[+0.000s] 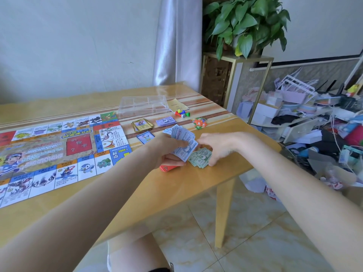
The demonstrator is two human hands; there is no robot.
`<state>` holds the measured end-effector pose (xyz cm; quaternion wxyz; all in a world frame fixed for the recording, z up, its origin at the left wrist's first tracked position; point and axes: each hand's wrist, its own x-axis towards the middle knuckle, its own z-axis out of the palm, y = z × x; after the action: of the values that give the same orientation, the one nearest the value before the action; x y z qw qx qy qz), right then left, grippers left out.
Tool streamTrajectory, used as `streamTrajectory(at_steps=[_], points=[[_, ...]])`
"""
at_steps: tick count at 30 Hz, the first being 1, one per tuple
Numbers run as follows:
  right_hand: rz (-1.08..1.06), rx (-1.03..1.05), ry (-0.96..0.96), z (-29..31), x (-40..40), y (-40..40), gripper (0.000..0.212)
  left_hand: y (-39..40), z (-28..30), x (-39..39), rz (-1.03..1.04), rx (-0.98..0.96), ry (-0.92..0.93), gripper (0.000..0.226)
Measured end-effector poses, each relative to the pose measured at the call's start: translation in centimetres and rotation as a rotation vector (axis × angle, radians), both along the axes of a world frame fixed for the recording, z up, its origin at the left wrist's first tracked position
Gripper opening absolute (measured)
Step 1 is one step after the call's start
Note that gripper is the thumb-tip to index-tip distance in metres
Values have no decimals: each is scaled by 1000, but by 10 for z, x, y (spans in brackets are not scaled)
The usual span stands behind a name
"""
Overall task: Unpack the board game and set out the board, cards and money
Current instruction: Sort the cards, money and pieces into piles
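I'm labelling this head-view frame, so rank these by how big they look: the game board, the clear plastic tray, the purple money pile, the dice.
1. game board
2. clear plastic tray
3. purple money pile
4. dice

The board lies nearer the camera, but the gaps are wide enough that the order holds.

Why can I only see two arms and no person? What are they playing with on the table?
The camera sits on the person's head and looks down, so you see only their arms. The left hand holds a fan of blue play money. The right hand reaches down to a pile of green play money on the wooden table. A red card stack peeks out under the left hand. The colourful game board lies open on the left. Farther back are yellow cards, purple money, little playing pieces with a die, and an empty clear tray.
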<state>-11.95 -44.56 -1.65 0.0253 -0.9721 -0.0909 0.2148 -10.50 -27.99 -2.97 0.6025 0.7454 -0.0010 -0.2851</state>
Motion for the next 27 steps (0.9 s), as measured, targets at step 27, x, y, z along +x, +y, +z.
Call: streamTrajectory(at_steps=[27], points=[[45, 78, -120, -11, 2, -1, 51, -2, -5, 5, 115, -116, 114, 13]])
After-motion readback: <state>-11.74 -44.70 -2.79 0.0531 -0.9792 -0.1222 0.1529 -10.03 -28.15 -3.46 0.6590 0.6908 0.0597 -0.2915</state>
